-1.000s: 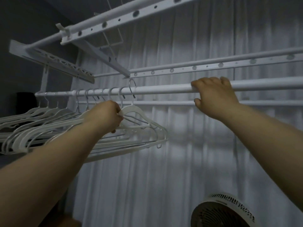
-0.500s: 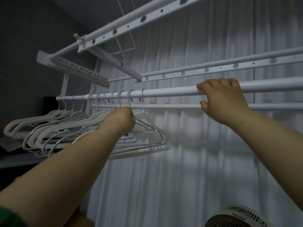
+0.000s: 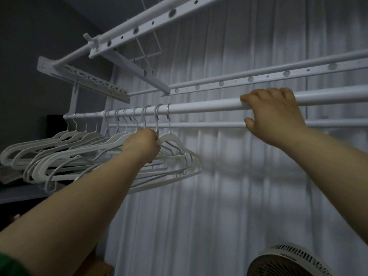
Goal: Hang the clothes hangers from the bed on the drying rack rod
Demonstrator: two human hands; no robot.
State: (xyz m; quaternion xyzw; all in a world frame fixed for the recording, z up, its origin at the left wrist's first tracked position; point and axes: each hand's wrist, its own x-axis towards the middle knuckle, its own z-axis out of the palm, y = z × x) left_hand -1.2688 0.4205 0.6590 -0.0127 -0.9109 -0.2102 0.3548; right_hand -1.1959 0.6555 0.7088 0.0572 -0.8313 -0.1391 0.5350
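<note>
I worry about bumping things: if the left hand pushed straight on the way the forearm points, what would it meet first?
Most likely the white hangers that the left hand already grips below the rod. Past them the curtain appears next, though depth is hard to judge.

1 head view looks up, close beneath the drying rack rod (image 3: 199, 107), facing curtains (image 3: 229, 186).

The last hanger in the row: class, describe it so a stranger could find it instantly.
Find the thick white rod before the curtain. Follow the hangers rightward. It is the end white hanger, nearest the right hand, beside the left hand.
</note>
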